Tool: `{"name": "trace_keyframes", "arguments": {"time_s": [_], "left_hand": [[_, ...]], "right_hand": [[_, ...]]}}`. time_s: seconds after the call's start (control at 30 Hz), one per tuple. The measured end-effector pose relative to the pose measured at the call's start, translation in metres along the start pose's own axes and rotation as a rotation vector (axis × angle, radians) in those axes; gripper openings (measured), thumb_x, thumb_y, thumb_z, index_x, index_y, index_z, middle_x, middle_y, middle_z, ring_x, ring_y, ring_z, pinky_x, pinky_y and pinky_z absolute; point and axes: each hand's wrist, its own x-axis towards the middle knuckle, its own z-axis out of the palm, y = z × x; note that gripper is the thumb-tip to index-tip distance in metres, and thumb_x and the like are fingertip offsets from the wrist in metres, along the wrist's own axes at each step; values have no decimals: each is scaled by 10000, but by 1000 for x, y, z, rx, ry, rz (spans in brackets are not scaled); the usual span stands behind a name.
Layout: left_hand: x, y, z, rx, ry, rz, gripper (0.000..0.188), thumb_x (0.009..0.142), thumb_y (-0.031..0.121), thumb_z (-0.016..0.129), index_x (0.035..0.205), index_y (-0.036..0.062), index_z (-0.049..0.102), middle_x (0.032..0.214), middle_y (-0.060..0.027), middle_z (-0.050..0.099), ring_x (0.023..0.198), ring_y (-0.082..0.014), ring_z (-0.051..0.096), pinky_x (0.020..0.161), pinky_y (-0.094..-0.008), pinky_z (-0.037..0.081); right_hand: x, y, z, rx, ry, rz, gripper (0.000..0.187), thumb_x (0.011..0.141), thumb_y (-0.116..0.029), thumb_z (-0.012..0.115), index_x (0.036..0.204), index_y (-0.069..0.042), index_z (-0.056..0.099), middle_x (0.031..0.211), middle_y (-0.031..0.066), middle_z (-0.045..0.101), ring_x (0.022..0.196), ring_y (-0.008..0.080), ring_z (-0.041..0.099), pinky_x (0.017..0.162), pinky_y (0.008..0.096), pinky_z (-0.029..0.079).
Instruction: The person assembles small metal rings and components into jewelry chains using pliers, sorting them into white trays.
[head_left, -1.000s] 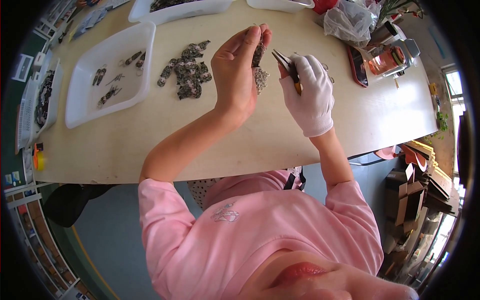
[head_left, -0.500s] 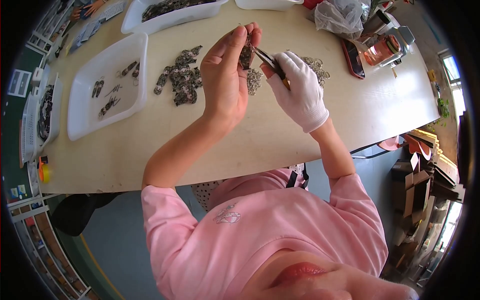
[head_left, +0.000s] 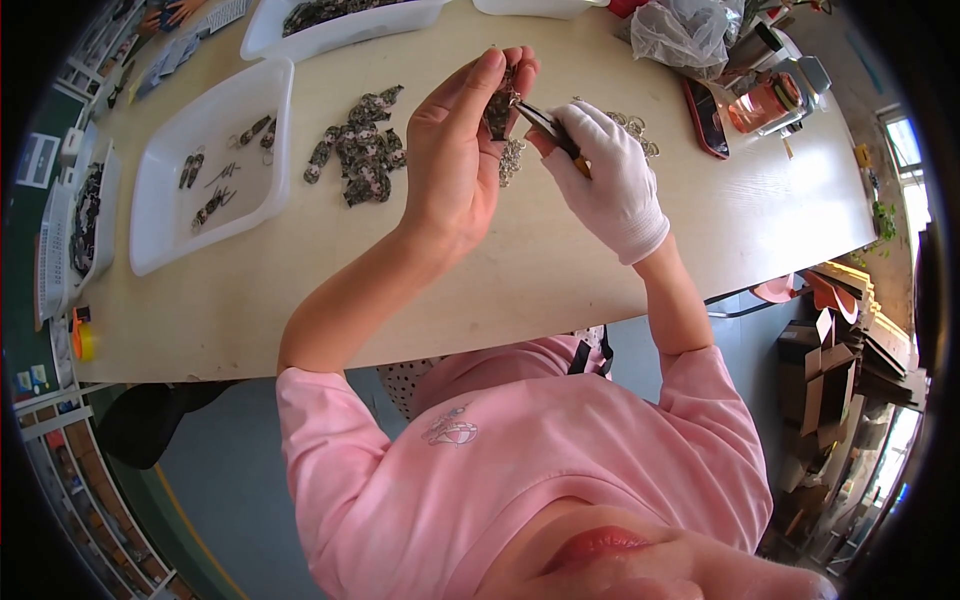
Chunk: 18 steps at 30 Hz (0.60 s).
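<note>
My bare left hand point(head_left: 450, 145) is raised over the table, its fingers and thumb closed around a small camouflage fabric strap point(head_left: 499, 112). In my right hand point(head_left: 615, 185), which wears a white glove, is a pair of pliers point(head_left: 543, 122) whose jaws reach the strap near a small metal part, too small to make out. Left of my hands lies a heap of camouflage fabric pieces point(head_left: 365, 155). Behind and between my hands, partly hidden, are piles of metal rings point(head_left: 511, 162).
A white tray point(head_left: 150, 215) with a few fabric pieces stands on the left. Another white bin point(head_left: 350, 34) of camouflage pieces is at the back. At the back right are a phone point(head_left: 706, 118), an orange bottle point(head_left: 765, 103) and a clear plastic bag point(head_left: 680, 38).
Both hands have shifted slightly to the right with the strap and pliers. The plier jaws still meet the strap, and the view has moved a little.
</note>
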Motion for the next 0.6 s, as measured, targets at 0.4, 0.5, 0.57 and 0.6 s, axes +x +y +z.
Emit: {"name": "trace_keyframes", "arguments": {"time_s": [0.4, 0.5, 0.57, 0.6], "left_hand": [[-2, 1, 4, -32, 3, -4, 214, 933, 145, 652, 1044, -38, 669, 1050, -132, 684, 969, -157, 655, 918, -265, 528], [4, 4, 2, 81, -47, 24, 214, 927, 141, 661, 1042, -39, 678, 1011, -120, 699, 911, -156, 672, 886, -263, 540], [9, 8, 0, 325, -151, 92, 205, 935, 138, 644, 1062, -15, 696, 1052, -111, 708, 893, -127, 655, 870, -255, 520], [10, 10, 0, 325, -151, 92, 205, 935, 138, 644, 1062, -15, 696, 1052, -111, 708, 893, -127, 655, 870, -255, 520]], "right_hand": [[-2, 2, -8, -20, -55, -29, 175, 869, -141, 653, 857, -6, 542, 741, 150, 540, 693, 372, 558, 598, 431, 436], [1, 3, -19, -74, -120, -46, 162, 874, -147, 637, 876, -11, 549, 771, 154, 561, 730, 380, 574, 623, 441, 450], [5, 5, -30, -115, -165, -48, 155, 876, -151, 628, 889, -14, 555, 791, 154, 575, 747, 381, 583, 637, 447, 458], [8, 8, -35, -192, -202, -94, 154, 875, -153, 624, 896, -16, 555, 796, 150, 577, 751, 377, 587, 647, 450, 464]]}}
